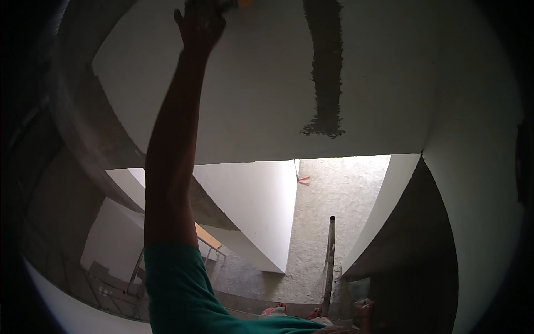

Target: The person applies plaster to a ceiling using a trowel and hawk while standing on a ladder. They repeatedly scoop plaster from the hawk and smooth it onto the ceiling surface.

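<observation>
My left hand is raised high at the top edge, closed on a tool with an orange part, mostly out of frame, against the pale plastered surface. Right of it, a ragged dark grey strip of wet-looking coating runs down that surface. My right hand is low at the lower right, closed around a flat grey blade-like tool, partly lost in shadow.
A metal pole stands upright over a rough pale floor far below. White wall faces border this opening, with a metal railing at lower left. My feet show at the bottom edge. A curved wall rises at right.
</observation>
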`<move>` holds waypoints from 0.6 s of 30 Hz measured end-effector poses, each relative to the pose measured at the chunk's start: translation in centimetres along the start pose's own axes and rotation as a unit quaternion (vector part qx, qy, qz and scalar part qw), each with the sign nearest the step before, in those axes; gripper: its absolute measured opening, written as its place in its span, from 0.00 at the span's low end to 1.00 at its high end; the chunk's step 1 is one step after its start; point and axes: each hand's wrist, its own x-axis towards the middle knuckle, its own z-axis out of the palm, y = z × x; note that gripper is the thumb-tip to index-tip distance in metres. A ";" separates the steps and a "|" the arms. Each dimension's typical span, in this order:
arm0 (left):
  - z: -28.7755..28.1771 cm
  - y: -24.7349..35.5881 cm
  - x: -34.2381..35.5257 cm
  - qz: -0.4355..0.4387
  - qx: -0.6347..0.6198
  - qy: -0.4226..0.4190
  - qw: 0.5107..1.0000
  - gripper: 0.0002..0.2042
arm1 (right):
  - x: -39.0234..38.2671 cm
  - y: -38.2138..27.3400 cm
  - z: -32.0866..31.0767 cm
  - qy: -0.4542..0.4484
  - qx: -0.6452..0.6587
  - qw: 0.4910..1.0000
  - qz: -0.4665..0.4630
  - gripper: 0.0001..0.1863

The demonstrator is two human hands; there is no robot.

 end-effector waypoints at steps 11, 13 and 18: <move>0.9 -0.9 2.9 0.024 -0.027 -0.110 0.993 0.30 | -3.6 -15.5 -7.3 -0.074 0.013 0.990 0.121 0.11; 0.1 0.4 -1.8 0.031 0.023 -0.140 0.989 0.29 | -3.6 -12.6 -5.5 -0.045 0.049 0.995 0.069 0.12; 1.1 2.5 -19.4 0.098 -0.044 -0.017 0.994 0.37 | -2.6 -14.0 -7.4 -0.126 0.004 0.989 0.081 0.13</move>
